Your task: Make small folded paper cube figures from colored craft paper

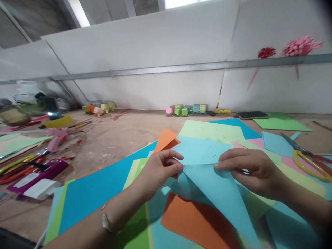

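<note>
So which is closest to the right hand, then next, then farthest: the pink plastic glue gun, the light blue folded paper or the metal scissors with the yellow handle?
1. Light blue folded paper: pinched in the right hand.
2. Metal scissors with the yellow handle: just off to the right.
3. Pink plastic glue gun: way over on the left.

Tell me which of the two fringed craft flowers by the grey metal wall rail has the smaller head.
The deep red fringed flower, on the left. The pink fringed flower, to its right, has a wider, fuller head.
</note>
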The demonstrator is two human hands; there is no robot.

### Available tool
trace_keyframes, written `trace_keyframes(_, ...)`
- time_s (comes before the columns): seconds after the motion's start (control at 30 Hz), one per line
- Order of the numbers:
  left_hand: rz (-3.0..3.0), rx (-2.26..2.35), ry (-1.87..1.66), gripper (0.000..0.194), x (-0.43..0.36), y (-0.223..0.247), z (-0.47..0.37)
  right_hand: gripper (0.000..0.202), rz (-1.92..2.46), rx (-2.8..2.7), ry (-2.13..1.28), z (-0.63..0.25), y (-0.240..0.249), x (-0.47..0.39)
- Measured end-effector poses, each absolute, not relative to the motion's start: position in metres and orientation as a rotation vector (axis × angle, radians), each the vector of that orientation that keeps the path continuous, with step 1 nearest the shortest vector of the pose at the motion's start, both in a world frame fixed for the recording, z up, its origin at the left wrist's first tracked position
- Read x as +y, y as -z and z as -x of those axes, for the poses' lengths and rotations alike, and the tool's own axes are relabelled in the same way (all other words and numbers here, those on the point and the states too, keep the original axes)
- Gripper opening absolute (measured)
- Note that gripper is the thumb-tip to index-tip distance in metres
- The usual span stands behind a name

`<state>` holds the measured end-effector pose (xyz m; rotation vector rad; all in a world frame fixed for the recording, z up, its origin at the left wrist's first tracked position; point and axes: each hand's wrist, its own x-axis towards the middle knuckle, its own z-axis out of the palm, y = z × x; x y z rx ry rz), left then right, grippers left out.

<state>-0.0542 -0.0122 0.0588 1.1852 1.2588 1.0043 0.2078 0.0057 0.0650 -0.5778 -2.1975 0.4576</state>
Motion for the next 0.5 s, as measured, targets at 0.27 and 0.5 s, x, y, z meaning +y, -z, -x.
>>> trace_keyframes(0.27,-1.403,1.312,-1.112,0.016,-0.019,-0.065,0.051,0.026,0.847,-2.225,-0.859,-0.209,-0.069,0.008)
trace_keyframes(0.5,-1.455,1.3,-1.13,0.014,-0.029,-0.065,0.047,0.027,1.171,-2.267,-0.846,-0.19,-0.075,-0.008)
